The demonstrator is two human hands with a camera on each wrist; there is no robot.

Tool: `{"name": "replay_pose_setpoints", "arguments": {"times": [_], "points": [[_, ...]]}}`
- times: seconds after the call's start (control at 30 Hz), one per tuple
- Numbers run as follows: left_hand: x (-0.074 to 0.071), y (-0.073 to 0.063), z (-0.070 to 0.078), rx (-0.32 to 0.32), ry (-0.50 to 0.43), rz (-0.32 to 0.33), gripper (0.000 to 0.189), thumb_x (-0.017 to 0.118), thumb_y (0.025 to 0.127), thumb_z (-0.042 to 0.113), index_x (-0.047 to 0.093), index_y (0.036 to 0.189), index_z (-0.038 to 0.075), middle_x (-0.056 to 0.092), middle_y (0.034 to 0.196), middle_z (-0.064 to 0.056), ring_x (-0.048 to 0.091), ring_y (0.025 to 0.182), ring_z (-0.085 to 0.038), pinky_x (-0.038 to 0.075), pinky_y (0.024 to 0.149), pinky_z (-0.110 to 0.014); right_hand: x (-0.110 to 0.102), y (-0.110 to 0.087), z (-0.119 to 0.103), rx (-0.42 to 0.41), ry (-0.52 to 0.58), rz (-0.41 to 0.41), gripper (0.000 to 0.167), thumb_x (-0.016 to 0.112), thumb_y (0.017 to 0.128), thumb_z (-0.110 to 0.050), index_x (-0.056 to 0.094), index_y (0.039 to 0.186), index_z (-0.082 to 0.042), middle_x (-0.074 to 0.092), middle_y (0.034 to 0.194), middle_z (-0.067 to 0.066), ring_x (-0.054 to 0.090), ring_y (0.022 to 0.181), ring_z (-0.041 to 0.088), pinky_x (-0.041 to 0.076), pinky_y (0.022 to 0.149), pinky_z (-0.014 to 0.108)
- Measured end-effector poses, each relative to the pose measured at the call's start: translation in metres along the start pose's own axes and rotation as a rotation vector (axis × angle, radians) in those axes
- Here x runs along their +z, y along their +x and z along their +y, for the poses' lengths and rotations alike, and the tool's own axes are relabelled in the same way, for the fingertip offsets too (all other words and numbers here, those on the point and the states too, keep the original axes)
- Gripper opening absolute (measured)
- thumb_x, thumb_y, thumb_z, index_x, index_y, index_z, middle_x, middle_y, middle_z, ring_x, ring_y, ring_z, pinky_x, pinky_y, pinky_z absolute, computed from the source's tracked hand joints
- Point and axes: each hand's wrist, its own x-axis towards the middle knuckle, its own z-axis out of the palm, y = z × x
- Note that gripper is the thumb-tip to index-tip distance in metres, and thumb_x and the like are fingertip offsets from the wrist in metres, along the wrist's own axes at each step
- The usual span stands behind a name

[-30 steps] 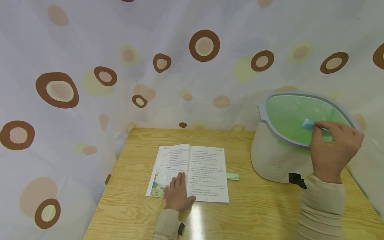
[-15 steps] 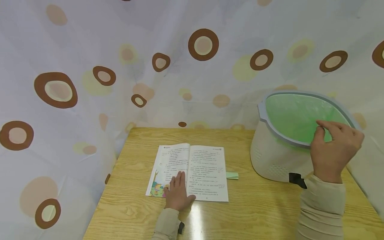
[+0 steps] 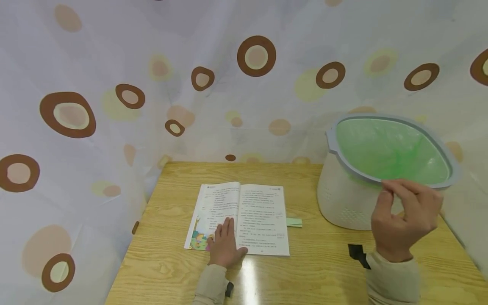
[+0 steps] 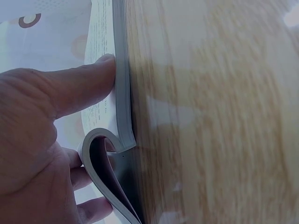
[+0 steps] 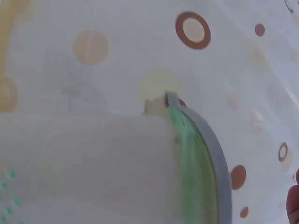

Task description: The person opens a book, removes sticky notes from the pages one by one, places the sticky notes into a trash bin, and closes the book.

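Observation:
An open book (image 3: 263,212) with printed text and a small coloured picture lies on the wooden table. My left hand (image 3: 224,248) rests with its fingers spread on the lower left page. In the left wrist view the thumb lies along the edge of the page block (image 4: 122,74), and the other half of the book curves up at the spine. Right of the book, my right hand (image 3: 406,216) hovers in front of the white trash can (image 3: 339,203), fingers loosely bent and nothing visible in them. At the right edge of the right wrist view, two fingertips (image 5: 293,204) show slightly apart.
A green liner bag (image 3: 381,144) covers the inside of the trash can, under a grey-blue rim (image 3: 333,137). A pale green paper strip (image 3: 294,222) sticks out from the book's right edge. A dotted curtain (image 3: 213,106) hangs behind the wooden table (image 3: 312,271).
The blue scrap pinched by my right hand a second ago has left the fingers over the trash can. That hand has since drawn back toward me and left. My left hand stays on the book.

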Motion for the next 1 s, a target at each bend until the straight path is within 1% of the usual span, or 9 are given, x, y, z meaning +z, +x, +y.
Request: {"name": "replay_pose_setpoints", "arguments": {"times": [0.03,0.1,0.2,0.33,0.43,0.53,0.67,0.77,1.0], "points": [[0.000,0.000,-0.001,-0.002,0.007,0.002,0.101,0.079,0.079,0.041,0.024,0.157,0.006,0.023,0.165,-0.014,0.025,0.149,-0.044,0.025,0.108,-0.075,-0.001,-0.010,-0.002,-0.013,0.029,-0.029,0.021,0.060,0.082,-0.006,0.074,0.073,0.007,0.066,0.076,0.030,0.051,0.075,0.044,0.038,0.088,0.024],[-0.001,0.000,-0.001,-0.007,0.009,0.005,0.101,0.079,0.079,0.041,0.024,0.157,0.006,0.024,0.165,-0.014,0.025,0.149,-0.044,0.026,0.108,-0.075,-0.004,-0.034,-0.001,-0.042,0.094,-0.144,0.021,0.061,0.082,-0.005,0.074,0.073,0.008,0.066,0.074,0.028,0.053,0.072,0.040,0.040,0.086,0.021],[-0.001,0.001,-0.001,-0.005,0.009,0.003,0.101,0.079,0.079,0.041,0.024,0.157,0.006,0.023,0.165,-0.015,0.025,0.149,-0.044,0.025,0.108,-0.075,-0.013,-0.072,0.007,-0.048,0.141,-0.430,0.015,0.061,0.083,0.001,0.073,0.077,0.008,0.067,0.078,0.026,0.053,0.077,0.039,0.040,0.086,0.020],[-0.001,0.002,-0.001,-0.005,0.010,0.002,0.102,0.079,0.079,0.042,0.024,0.157,0.006,0.023,0.165,-0.014,0.025,0.149,-0.044,0.026,0.108,-0.075,-0.020,-0.112,0.017,0.016,0.038,-0.775,0.014,0.067,0.080,0.009,0.075,0.087,0.001,0.071,0.089,0.017,0.057,0.086,0.032,0.043,0.082,0.032],[0.000,0.002,-0.002,-0.008,0.012,0.006,0.102,0.079,0.079,0.042,0.024,0.156,0.006,0.024,0.165,-0.015,0.025,0.149,-0.044,0.026,0.108,-0.075,-0.020,-0.132,0.021,0.098,-0.060,-0.940,0.015,0.071,0.081,0.007,0.075,0.092,-0.003,0.072,0.096,0.013,0.059,0.092,0.030,0.046,0.079,0.042],[0.000,0.002,-0.002,-0.007,0.014,0.009,0.102,0.080,0.078,0.042,0.025,0.156,0.006,0.024,0.165,-0.015,0.026,0.148,-0.045,0.026,0.107,-0.075,-0.018,-0.147,0.024,0.171,-0.101,-1.031,0.013,0.071,0.084,0.003,0.075,0.095,-0.003,0.072,0.099,0.013,0.061,0.097,0.032,0.047,0.084,0.050],[0.001,0.002,-0.002,-0.005,0.015,0.008,0.102,0.080,0.078,0.041,0.025,0.156,0.006,0.025,0.164,-0.015,0.026,0.148,-0.045,0.027,0.107,-0.074,-0.014,-0.161,0.028,0.212,-0.109,-1.090,0.013,0.069,0.085,0.002,0.074,0.097,-0.003,0.072,0.101,0.014,0.061,0.098,0.033,0.047,0.086,0.050],[0.001,0.002,-0.002,-0.004,0.010,0.006,0.101,0.080,0.078,0.041,0.025,0.156,0.006,0.025,0.164,-0.015,0.026,0.148,-0.045,0.027,0.107,-0.075,-0.011,-0.168,0.029,0.244,-0.115,-1.131,0.015,0.068,0.086,0.002,0.074,0.098,-0.002,0.073,0.103,0.014,0.060,0.097,0.033,0.048,0.083,0.048],[0.002,0.002,-0.002,0.003,0.002,0.012,0.102,0.080,0.078,0.041,0.025,0.156,0.006,0.025,0.165,-0.015,0.027,0.148,-0.044,0.027,0.106,-0.075,-0.007,-0.175,0.030,0.350,-0.166,-1.231,0.018,0.066,0.089,-0.005,0.073,0.105,-0.002,0.070,0.112,0.018,0.060,0.106,0.038,0.048,0.092,0.053]]}}
